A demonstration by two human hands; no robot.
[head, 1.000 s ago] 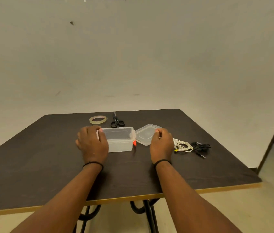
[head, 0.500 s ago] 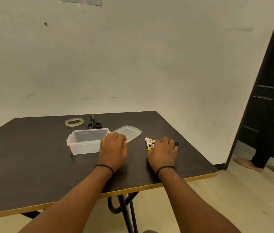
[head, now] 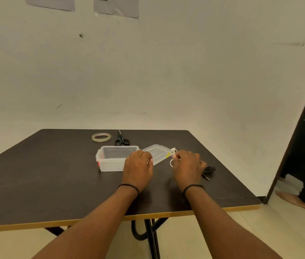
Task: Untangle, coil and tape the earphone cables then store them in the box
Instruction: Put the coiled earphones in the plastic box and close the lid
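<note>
At centre-right of the frame the right hand (head: 187,166) pinches the tangled white earphone cable (head: 172,156) just beside the clear plastic lid (head: 156,154), the left hand (head: 138,168) rests loosely curled nearby, indicating step 1, untangling; next, both hands separate its loops.

Clear, smooth plastic box (head: 114,161) and lid (head: 156,153); matt dark table (head: 45,174), seemingly wood laminate; glossy tape roll (head: 101,137)
</note>
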